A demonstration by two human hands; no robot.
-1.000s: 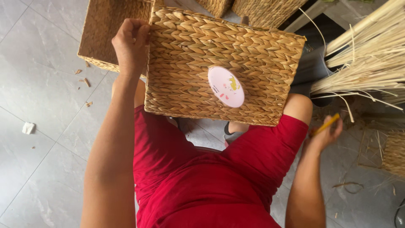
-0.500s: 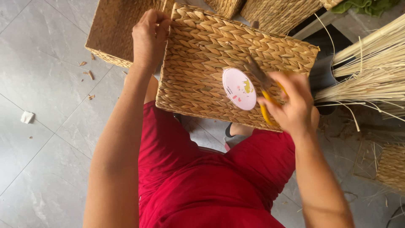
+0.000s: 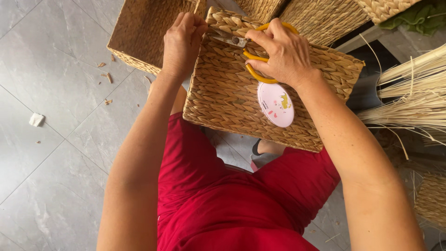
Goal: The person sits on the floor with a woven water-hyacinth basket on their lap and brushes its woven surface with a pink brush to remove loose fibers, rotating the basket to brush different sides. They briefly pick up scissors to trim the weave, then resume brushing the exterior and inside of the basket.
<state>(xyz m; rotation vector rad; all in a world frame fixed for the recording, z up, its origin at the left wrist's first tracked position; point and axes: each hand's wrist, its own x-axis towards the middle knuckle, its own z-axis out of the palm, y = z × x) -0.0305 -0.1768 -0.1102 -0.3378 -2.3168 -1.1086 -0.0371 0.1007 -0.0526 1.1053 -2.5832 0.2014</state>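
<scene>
A woven straw basket (image 3: pixel 223 100) rests on my lap, its flat side facing up with a round pink label (image 3: pixel 276 105) on it. My left hand (image 3: pixel 182 39) pinches the basket's far upper edge. My right hand (image 3: pixel 278 51) holds yellow-handled scissors (image 3: pixel 253 72), fingers through the loops. The blades (image 3: pixel 225 38) point left at the basket's rim, right next to my left fingers.
Another woven basket (image 3: pixel 139 28) stands on the grey tiled floor behind, and more baskets (image 3: pixel 316 14) sit at the top. Bundles of pale straw (image 3: pixel 409 100) lie at right. Straw scraps (image 3: pixel 106 76) and a white scrap (image 3: pixel 36 119) litter the floor.
My right hand came up from the floor at right with the scissors, moved over the label and now sets the blades at the rim by my left hand.
</scene>
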